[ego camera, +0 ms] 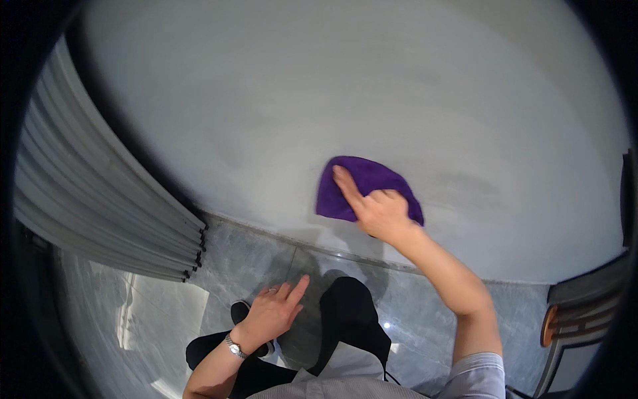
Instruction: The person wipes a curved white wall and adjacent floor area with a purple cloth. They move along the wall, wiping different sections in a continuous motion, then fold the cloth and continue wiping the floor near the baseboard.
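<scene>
A purple cloth (371, 172) lies spread flat against a pale grey wall (279, 124). My right hand (381, 209) presses on the cloth, its index finger stretched towards the cloth's upper left and the other fingers curled. Faint darker smudges show on the wall to the right of the cloth. Lower down, my left hand (279, 306) hangs over the floor, holding nothing, fingers apart, with a ring on one finger and a metal-band wristwatch (235, 348) at the wrist.
Grey folded curtains (114, 184) hang at the left. Grey marbled floor tiles (239, 254) meet the foot of the wall, with bright patches of light on them. A wooden slatted piece (573, 321) stands at the lower right. My knees are bent near the wall.
</scene>
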A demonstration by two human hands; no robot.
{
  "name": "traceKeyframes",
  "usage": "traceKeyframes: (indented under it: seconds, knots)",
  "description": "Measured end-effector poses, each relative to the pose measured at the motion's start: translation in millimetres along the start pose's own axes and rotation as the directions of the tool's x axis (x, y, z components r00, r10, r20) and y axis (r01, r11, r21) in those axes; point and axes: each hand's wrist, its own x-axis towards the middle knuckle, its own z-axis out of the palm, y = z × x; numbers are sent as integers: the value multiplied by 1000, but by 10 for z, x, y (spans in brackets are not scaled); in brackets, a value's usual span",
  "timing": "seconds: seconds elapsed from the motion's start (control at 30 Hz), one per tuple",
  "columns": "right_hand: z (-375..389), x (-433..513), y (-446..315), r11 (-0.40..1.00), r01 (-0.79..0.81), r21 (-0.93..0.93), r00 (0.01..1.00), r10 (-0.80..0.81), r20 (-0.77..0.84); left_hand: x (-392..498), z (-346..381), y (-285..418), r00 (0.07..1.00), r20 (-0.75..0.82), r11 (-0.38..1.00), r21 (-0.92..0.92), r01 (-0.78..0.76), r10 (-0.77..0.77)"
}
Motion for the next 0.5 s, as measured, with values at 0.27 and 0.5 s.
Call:
traceKeyframes:
  seconds: [0.27, 0.5]
  knots:
    - [84, 198, -100, 995, 100, -5, 995, -100, 25, -152, 20, -20, 999, -27, 999, 39, -37, 38]
    - [-56, 220, -116, 993, 68, -92, 936, -31, 350, -165, -56, -6, 1000, -29, 998, 57, -3, 4]
